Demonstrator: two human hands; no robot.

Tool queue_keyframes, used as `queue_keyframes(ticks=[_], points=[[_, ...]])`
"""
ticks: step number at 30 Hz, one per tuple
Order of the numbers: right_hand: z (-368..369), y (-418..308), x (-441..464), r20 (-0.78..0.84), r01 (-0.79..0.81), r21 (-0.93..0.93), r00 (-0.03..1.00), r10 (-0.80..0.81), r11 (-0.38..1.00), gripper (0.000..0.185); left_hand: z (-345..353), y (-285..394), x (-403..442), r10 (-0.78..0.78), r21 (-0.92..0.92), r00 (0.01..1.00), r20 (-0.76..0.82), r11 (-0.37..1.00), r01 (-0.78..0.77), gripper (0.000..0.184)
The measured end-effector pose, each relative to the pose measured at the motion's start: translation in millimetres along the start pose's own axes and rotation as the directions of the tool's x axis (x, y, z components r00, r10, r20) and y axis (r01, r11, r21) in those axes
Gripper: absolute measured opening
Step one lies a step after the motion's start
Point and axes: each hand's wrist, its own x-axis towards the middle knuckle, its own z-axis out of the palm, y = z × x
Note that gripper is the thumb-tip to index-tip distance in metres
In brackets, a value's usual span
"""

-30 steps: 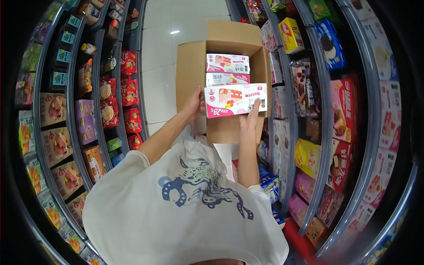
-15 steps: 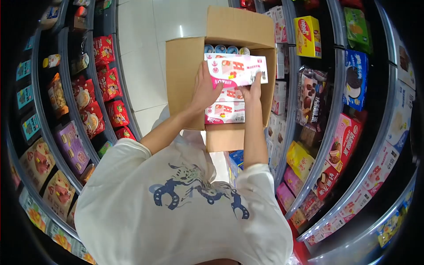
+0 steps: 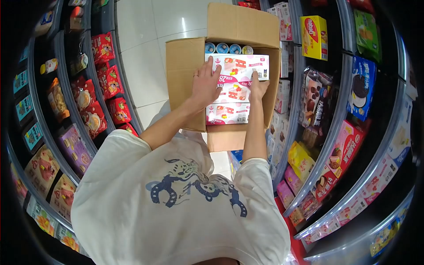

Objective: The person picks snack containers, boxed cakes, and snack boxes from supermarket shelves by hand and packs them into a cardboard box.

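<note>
A pink-and-white snack box (image 3: 238, 66) lies in an open cardboard carton (image 3: 186, 75), at the far end of a row of matching boxes (image 3: 227, 113). My left hand (image 3: 205, 85) rests over its left end, fingers spread and stretched out. At the right end, my right hand (image 3: 258, 88) grips the near corner, thumb on top and the other fingers partly hidden. Several round blue-lidded tubs (image 3: 222, 48) stand in the carton just beyond the box.
Shelves of packaged snacks curve along both sides. On the right are a yellow box (image 3: 314, 38) and a blue biscuit pack (image 3: 362, 88); red bags (image 3: 111, 81) hang over the left shelves. The carton's far flap (image 3: 243, 22) stands raised above pale floor tiles (image 3: 137, 48).
The snack box has gone from tilted above the others to lying level with them. My left hand's fingers have spread out over it, and my right hand has shifted slightly toward me.
</note>
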Motion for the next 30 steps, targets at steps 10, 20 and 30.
queue_keyframes(ticks=[10, 20, 30], points=[[-4, -10, 21, 0.064, 0.137, -0.273, 0.99, -0.124, 0.952, 0.057, 13, -22, 11, 0.059, 0.126, 0.964, -0.259, 0.992, -0.027, 0.051], [-8, -33, 32, 0.248, 0.285, -0.33, 0.946, -0.208, 0.9, 0.062, 17, -23, 27, 0.024, 0.062, 0.95, -0.312, 0.998, -0.005, 0.044], [-13, -43, 23, 0.332, 0.336, -0.427, 0.922, -0.2, 0.84, 0.072, 19, -27, 30, 0.033, 0.072, 0.938, -0.346, 0.997, -0.009, 0.041]])
